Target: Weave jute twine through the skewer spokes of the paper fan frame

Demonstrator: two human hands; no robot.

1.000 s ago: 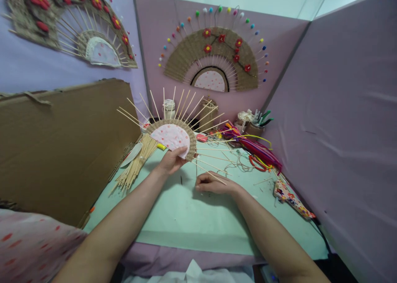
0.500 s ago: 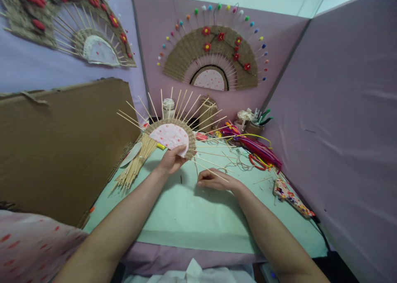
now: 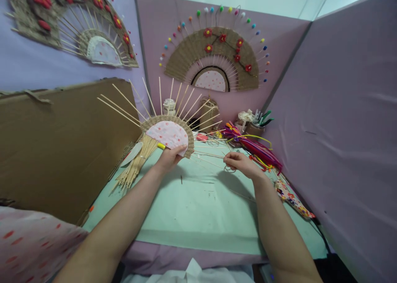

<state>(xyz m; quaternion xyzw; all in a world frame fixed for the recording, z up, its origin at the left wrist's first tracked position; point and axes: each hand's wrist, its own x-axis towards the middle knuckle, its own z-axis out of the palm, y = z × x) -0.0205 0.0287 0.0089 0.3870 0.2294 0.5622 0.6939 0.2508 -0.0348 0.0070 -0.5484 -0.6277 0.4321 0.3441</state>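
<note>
My left hand (image 3: 171, 157) grips the lower edge of a half-round fan (image 3: 169, 133), thumb on its front. Pink dotted cloth covers the fan's middle, a band of woven twine (image 3: 190, 131) runs around that, and thin wooden sticks (image 3: 160, 96) spread outward from it. Off the fan's right side, my right hand (image 3: 240, 163) is closed, its fingertips pinching twine (image 3: 211, 154) that stretches back to the woven band. A small loop of the twine hangs under those fingers.
A bundle of sticks (image 3: 134, 164) lies at the left beside a cardboard sheet (image 3: 62, 146). Colourful pipe cleaners (image 3: 257, 148), a glue gun with a patterned cover (image 3: 293, 200), a jar (image 3: 169, 106) and a twine roll (image 3: 208, 113) stand or lie farther back and right. Finished fans (image 3: 176, 62) hang on the walls.
My right hand has moved right and up, drawing the twine out from the fan. The fan has shifted slightly left and turned a little in my left hand.
</note>
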